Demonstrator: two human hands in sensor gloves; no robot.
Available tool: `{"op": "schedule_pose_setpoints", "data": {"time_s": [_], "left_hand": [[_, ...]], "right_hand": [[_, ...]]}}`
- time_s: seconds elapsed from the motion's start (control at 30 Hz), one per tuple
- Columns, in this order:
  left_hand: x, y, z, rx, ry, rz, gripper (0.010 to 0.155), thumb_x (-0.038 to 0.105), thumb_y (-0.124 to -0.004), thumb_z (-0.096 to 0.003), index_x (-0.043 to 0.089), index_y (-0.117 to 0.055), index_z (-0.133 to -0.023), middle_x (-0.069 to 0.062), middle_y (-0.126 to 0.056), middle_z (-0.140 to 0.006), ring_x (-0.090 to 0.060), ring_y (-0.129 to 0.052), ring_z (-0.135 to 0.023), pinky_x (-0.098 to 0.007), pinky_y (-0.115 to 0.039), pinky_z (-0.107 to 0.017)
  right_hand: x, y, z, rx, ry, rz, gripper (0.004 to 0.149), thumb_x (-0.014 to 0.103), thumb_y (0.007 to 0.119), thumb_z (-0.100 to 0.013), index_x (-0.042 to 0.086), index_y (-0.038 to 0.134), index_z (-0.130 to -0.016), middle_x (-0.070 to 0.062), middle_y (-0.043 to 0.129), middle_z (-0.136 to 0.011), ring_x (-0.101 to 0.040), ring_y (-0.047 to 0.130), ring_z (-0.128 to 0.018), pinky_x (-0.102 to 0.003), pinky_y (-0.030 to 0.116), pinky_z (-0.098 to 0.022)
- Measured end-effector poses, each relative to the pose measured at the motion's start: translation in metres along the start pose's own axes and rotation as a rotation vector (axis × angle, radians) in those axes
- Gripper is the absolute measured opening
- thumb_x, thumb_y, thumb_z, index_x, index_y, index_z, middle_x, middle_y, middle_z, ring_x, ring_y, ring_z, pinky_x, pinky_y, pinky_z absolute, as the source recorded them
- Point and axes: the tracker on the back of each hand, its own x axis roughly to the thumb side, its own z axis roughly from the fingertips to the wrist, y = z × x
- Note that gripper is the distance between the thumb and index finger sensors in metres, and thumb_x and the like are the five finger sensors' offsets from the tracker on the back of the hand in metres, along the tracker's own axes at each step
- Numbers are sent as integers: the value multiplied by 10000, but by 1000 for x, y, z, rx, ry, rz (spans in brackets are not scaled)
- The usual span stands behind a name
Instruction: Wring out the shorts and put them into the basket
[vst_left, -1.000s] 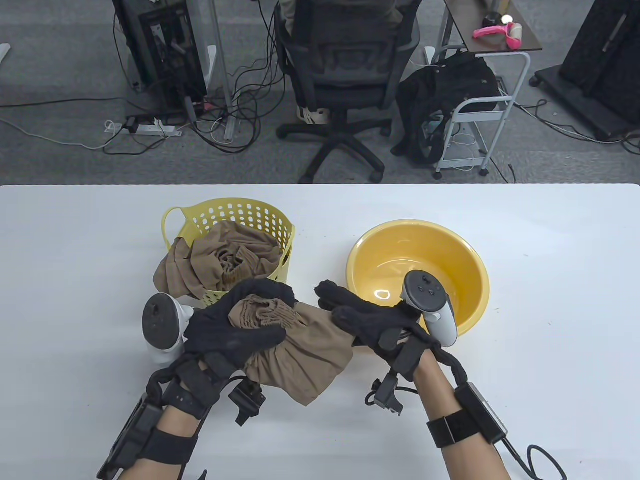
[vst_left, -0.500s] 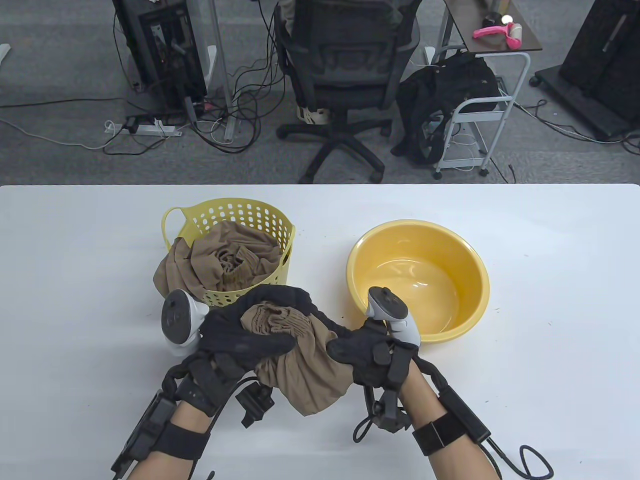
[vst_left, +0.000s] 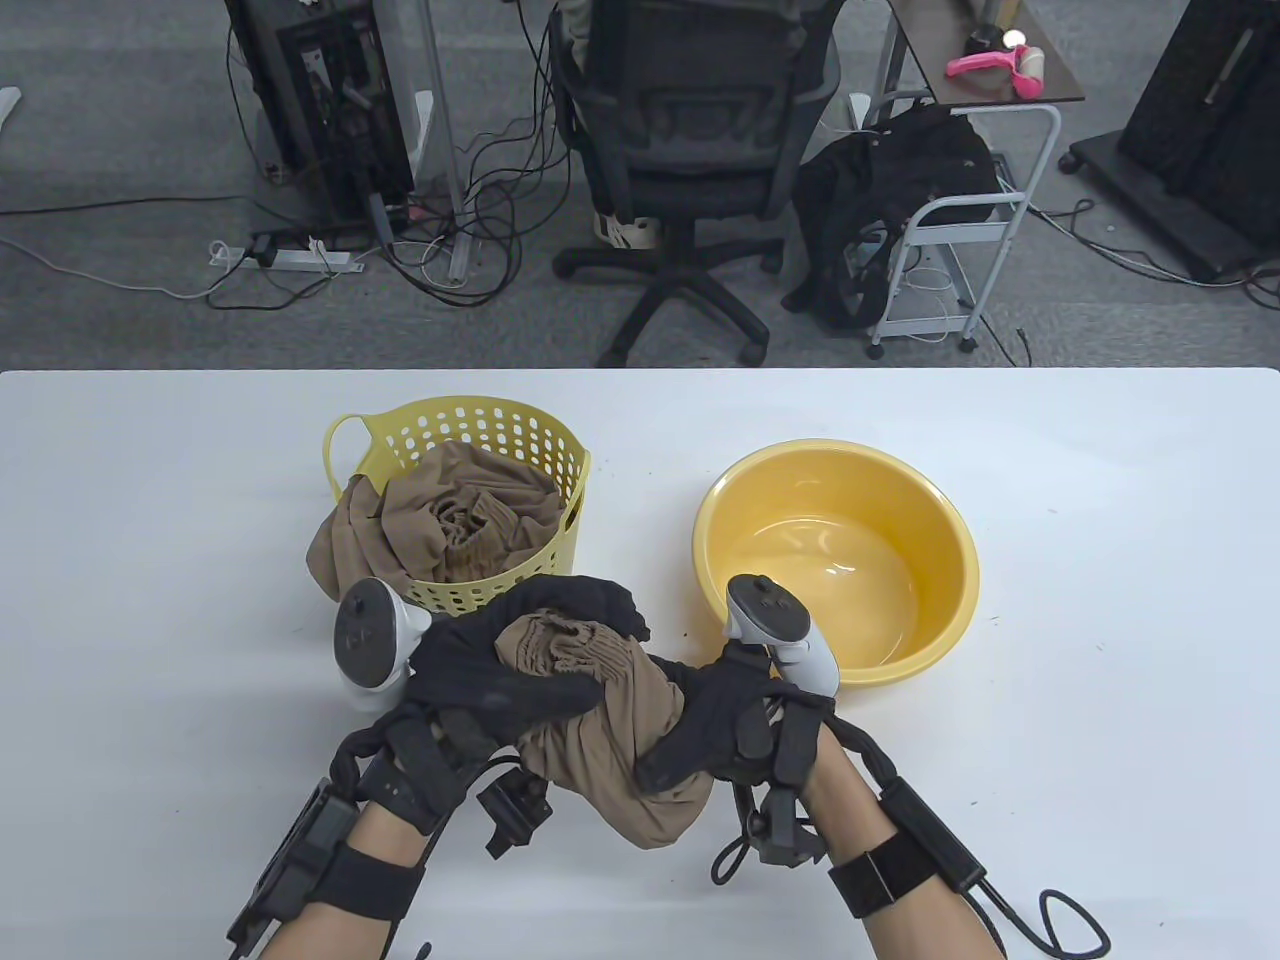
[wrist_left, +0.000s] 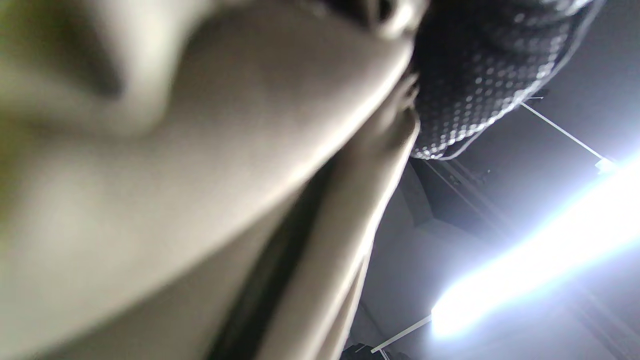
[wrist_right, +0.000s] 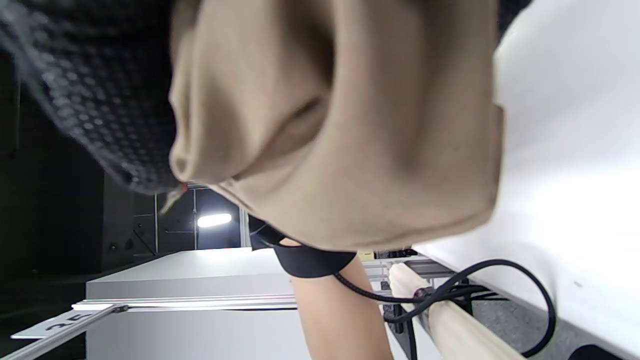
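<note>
Left hand (vst_left: 495, 690) grips the tan shorts (vst_left: 610, 740) at the waistband; right hand (vst_left: 715, 725) curls round their middle

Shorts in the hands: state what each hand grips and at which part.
The left hand grips the tan shorts at the gathered waistband end; the right hand grips the same shorts round the bunched middle, the loose end hanging below.

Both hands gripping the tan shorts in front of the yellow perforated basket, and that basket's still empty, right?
Not quite: the yellow perforated plastic basket is not empty. The table view shows another bunched tan garment filling it and spilling over its front-left rim. The rest holds: the left hand and right hand both grip the tan shorts in front of the basket.
</note>
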Motion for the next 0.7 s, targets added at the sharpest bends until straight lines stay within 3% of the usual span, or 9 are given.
{"op": "schedule_pose_setpoints", "data": {"time_s": [0.23, 0.43, 0.7], "left_hand": [[0, 0, 1, 35, 27, -69, 623, 481, -989, -476, 339, -653, -981, -116, -767, -1059, -411, -896, -920, -660, -708, -664], [0, -1, 3, 90, 51, -120, 624, 505, -959, -495, 329, -627, -993, -101, -762, -1059, -418, -882, -914, -663, -699, -659], [2, -8, 4, 139, 88, -324, 646, 557, -891, -523, 298, -570, -1019, -89, -765, -1050, -397, -892, -885, -640, -712, -658]], "right_hand": [[16, 0, 7, -136, -31, 163, 1000, 463, 1048, -362, 8, 453, -1026, -124, 772, -861, -232, 944, -536, -237, 838, -327], [32, 2, 14, -259, -74, 342, 960, 438, 1067, -336, 17, 505, -991, -77, 810, -796, -203, 941, -472, -237, 819, -285], [48, 5, 24, -426, -82, 617, 907, 397, 1085, -309, 25, 561, -949, -43, 842, -728, -186, 935, -407, -261, 798, -249]]}}
